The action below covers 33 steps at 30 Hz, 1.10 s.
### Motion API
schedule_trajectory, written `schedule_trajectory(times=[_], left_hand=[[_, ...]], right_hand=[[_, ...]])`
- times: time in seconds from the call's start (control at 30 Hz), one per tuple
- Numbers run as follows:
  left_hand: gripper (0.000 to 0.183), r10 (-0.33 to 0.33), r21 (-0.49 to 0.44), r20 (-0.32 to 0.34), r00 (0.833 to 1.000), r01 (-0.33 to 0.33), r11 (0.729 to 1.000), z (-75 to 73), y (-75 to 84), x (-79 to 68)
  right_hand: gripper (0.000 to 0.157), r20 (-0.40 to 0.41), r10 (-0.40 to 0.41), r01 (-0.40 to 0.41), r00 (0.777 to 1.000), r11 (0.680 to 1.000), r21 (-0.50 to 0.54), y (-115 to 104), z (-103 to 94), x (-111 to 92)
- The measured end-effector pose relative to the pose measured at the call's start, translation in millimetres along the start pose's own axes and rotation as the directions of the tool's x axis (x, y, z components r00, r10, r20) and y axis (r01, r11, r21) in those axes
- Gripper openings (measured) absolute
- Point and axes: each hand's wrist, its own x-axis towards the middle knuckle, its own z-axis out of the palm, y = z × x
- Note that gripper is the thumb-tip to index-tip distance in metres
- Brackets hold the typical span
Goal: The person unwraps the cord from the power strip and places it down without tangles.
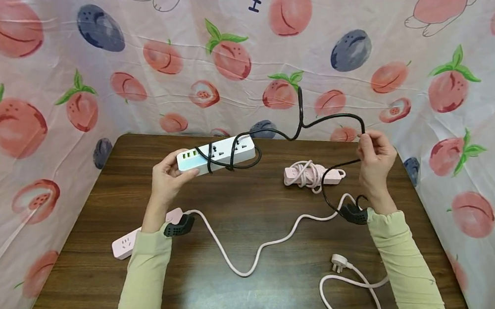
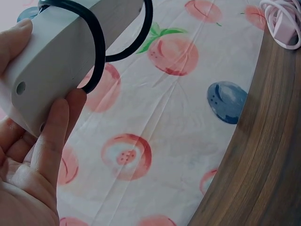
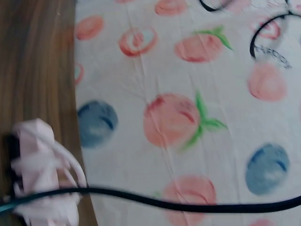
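Observation:
A white power strip [image 1: 224,147] with several sockets is held up over the far part of the table by my left hand [image 1: 165,180], which grips its left end between thumb and fingers. Loops of its black cord [image 1: 333,116] are wound round the strip, as the left wrist view also shows. From the strip the cord runs right in a kinked line up to my right hand [image 1: 375,154], whose thumb and fingers pinch it. Below that hand more of the cord hangs in a loop. In the right wrist view the black cord [image 3: 141,200] crosses low, and the right hand is out of sight.
On the brown table [image 1: 234,205] lies a pink power strip [image 1: 332,176] wrapped in its cord. Another pink strip [image 1: 126,243] lies partly behind my left forearm. A pale cord [image 1: 265,245] snakes across the middle, and a three-pin plug [image 1: 339,261] lies front right. Fruit-patterned cloth [image 1: 242,95] surrounds the table.

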Motion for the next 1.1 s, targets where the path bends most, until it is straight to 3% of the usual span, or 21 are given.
schedule_trajectory(times=[0.13,0.27,0.43,0.57,0.63,0.7,0.73,0.83,0.9,0.97,1.03,1.1], left_hand=[[0.046,0.021,0.027,-0.052,0.998,-0.02,0.999,-4.9,-0.1,0.9],[0.046,0.06,0.029,-0.084,0.995,-0.058,0.998,-8.9,1.1,2.2],[0.045,0.08,0.009,-0.097,0.992,-0.079,0.997,-13.2,5.1,4.1],[0.044,0.071,0.016,-0.132,0.989,-0.07,0.997,-20.0,8.7,5.1],[0.045,0.069,0.006,-0.149,0.986,-0.069,0.998,-24.1,10.6,5.3],[0.045,0.068,-0.008,-0.161,0.985,-0.071,0.997,-28.0,12.2,5.1],[0.045,0.068,-0.016,-0.165,0.984,-0.072,0.997,-29.7,12.9,4.9],[0.046,0.07,-0.036,-0.169,0.983,-0.077,0.996,-33.5,14.4,4.3],[0.046,0.071,-0.041,-0.168,0.983,-0.079,0.996,-35.0,14.8,3.7],[0.047,0.073,-0.043,-0.162,0.984,-0.081,0.996,-35.8,14.7,3.3],[0.047,0.074,-0.046,-0.155,0.985,-0.082,0.996,-36.1,14.4,2.8],[0.048,0.074,-0.049,-0.147,0.986,-0.082,0.995,-35.9,13.9,2.6]], right_hand=[[0.012,-0.007,-0.044,0.044,0.999,0.996,0.076,-14,-26.2,4],[0.012,0.065,-0.064,0.058,0.996,0.995,0.087,-24,-55.9,6],[0.009,0.24,0.017,0.006,0.971,0.995,-0.096,-38,-94.5,3],[0.008,0.281,0.126,-0.023,0.951,0.939,-0.343,-48,-122.2,-1],[0.006,0.258,0.168,-0.024,0.951,0.877,-0.481,-51,-132.7,-1],[0.006,0.245,0.199,0.0,0.949,0.776,-0.631,-53,-141.3,-2],[0.006,0.249,0.207,0.026,0.946,0.718,-0.695,-53,-145.4,-2],[0.006,0.297,0.252,0.138,0.921,0.502,-0.854,-50,-157.4,-2],[0.006,0.342,0.314,0.219,0.885,0.368,-0.904,-47,-165.7,-3],[0.01,0.36,0.407,0.263,0.839,0.276,-0.924,-43,-173.7,-5],[0.015,0.355,0.504,0.286,0.787,0.211,-0.935,-38,-180.9,-7],[0.019,0.321,0.588,0.278,0.743,0.167,-0.946,-33,-187.2,-11]])
